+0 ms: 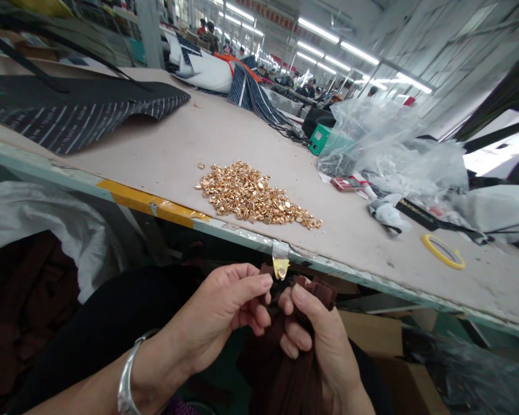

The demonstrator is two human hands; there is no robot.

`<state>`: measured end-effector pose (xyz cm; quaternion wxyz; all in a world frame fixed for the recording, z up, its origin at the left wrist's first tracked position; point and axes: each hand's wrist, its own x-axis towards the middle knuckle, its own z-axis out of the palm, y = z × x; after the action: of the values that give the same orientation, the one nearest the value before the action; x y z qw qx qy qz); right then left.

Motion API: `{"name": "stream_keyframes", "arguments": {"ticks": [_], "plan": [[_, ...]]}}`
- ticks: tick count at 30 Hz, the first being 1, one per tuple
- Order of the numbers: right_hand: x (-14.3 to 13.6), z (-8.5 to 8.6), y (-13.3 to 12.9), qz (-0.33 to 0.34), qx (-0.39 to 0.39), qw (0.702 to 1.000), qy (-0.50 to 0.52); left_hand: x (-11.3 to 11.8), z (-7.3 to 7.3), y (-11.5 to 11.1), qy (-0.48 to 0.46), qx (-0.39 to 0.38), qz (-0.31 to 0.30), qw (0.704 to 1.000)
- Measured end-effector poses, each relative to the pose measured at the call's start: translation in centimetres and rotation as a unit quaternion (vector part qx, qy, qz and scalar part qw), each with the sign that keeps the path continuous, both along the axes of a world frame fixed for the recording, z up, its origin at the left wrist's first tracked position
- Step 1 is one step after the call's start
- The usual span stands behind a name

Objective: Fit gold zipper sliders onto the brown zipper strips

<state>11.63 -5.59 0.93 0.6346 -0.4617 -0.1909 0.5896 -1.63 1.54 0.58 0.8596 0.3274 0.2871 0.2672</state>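
your right hand [322, 331] grips a bunch of brown cloth strips [323, 293] between thumb and bent fingers, with the long ends hanging toward six o'clock. your left hand [222, 300] is at nine o'clock from it, thumb and finger tips close together. a bit of brown shows behind them, but i cannot tell if you pinch it. the yellow tab [281, 268], with a gold bit on it, hangs from the table edge at twelve o'clock, between your hands. the heap of gold bits [255, 196] is past it, near half past eleven. i think it helps to hold the strips flat, tops in line, and use a light pinch, so nothing bends or slips.
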Motion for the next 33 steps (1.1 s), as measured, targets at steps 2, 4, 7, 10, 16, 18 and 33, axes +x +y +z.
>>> {"name": "stream_keyframes", "arguments": {"ticks": [2,4,7,10,16,18,33], "plan": [[0.0,0.1,0.2,0.001,-0.017,1.000,0.013,0.2,0.0,0.1,0.014,0.005,0.004,1.000],[0.0,0.1,0.4,0.006,-0.023,0.999,0.032,0.3,0.0,0.2,0.024,0.003,0.006,1.000],[0.1,0.0,0.7,0.017,-0.027,0.998,0.051,0.4,0.2,0.5,0.034,0.004,0.001,0.999],[0.2,0.1,0.8,0.019,-0.039,0.998,0.048,0.5,0.3,0.8,0.039,0.002,-0.002,0.999],[0.2,-0.5,1.1,0.003,-0.028,0.998,0.050,0.7,0.2,0.9,0.041,-0.004,-0.006,0.999],[0.2,-0.8,1.1,-0.006,-0.017,0.998,0.053,0.8,0.2,0.9,0.039,-0.006,-0.009,0.999],[0.0,-0.8,1.5,-0.006,0.020,0.997,0.072,1.1,0.3,1.0,0.044,0.014,-0.011,0.999]]}}
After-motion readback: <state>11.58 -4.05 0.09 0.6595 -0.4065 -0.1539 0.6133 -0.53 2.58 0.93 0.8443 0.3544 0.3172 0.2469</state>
